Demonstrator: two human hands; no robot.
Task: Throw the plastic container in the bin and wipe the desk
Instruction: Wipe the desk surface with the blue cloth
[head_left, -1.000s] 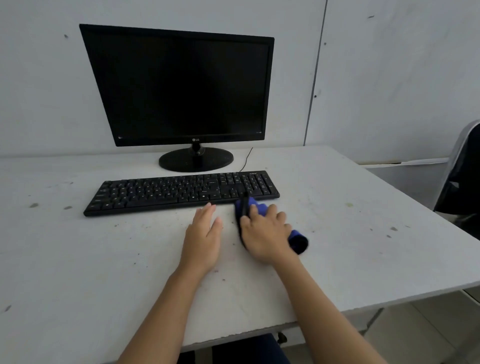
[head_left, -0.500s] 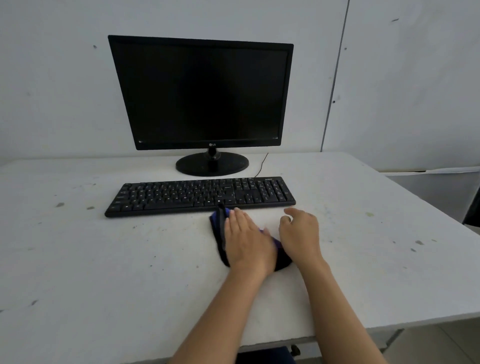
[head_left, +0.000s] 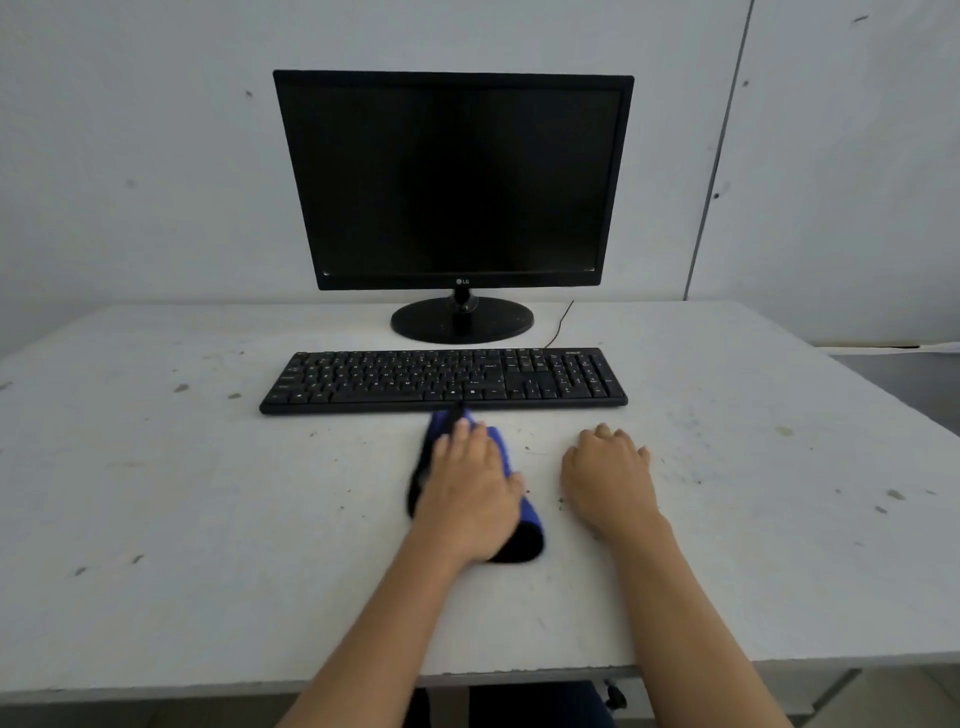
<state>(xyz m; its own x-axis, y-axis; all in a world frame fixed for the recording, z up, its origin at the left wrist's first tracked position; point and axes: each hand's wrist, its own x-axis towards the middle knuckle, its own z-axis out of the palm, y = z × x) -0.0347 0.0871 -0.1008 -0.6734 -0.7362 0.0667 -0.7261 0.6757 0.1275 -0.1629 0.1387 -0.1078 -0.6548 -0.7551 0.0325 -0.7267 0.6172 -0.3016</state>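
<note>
A blue and black cloth (head_left: 522, 538) lies on the white desk (head_left: 208, 519) just in front of the keyboard. My left hand (head_left: 470, 493) lies palm down on it and covers most of it, with fingers pointing at the keyboard. The hand and cloth look blurred. My right hand (head_left: 608, 475) rests on the bare desk a little to the right of the cloth, fingers loosely curled and holding nothing. No plastic container or bin is in view.
A black keyboard (head_left: 444, 379) lies across the middle of the desk, and a dark monitor (head_left: 454, 182) stands behind it against the wall. Small dark specks and stains dot the desk surface. The desk's front edge runs just below my forearms.
The cloth passed from my right hand to my left. My right hand let go and moved off to the right; my left hand now presses the cloth.
</note>
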